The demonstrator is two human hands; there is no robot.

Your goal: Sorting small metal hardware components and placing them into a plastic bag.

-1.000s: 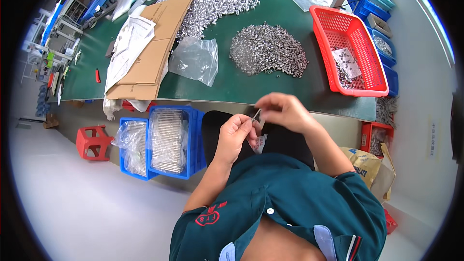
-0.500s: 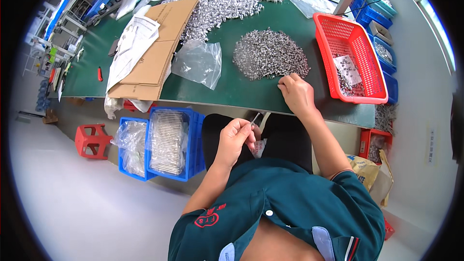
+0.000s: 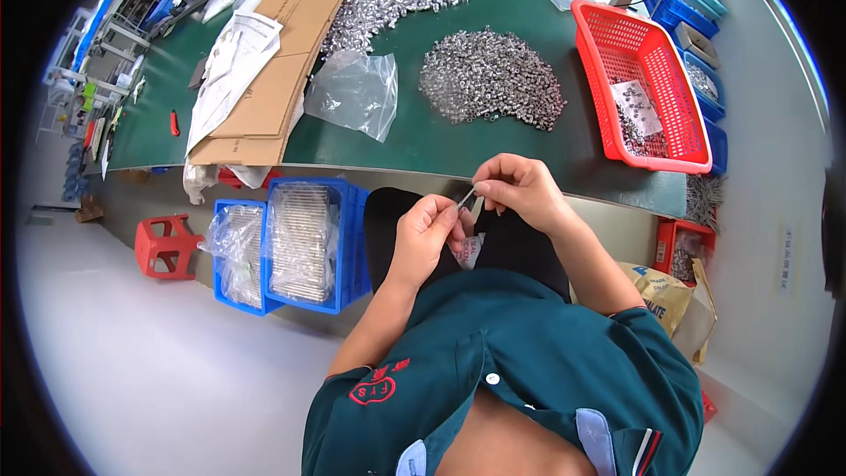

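My left hand [image 3: 428, 236] is closed in a pinch on a thin metal rod [image 3: 466, 197], which slants up to the right above my lap. At the rod's upper end my right hand [image 3: 522, 190] is closed too, thumb against forefinger; whatever sits between those fingertips is too small to make out. Both hands are just off the table's near edge. Beyond them on the green table [image 3: 405, 150] lies a rounded pile of small silvery metal parts [image 3: 490, 79].
A red perforated basket [image 3: 648, 159] with some metal parts stands right. Left of the pile lie a clear plastic bag [image 3: 354, 92] and cardboard [image 3: 295, 48]. A larger heap of shiny parts [image 3: 397, 0] spreads behind. Blue crates [image 3: 352, 247] and a red stool [image 3: 165, 247] are below left.
My right hand has left the near edge of the pile and come down and left to the rod's end. My left hand stays nearly in place with the rod. The view has shifted slightly.
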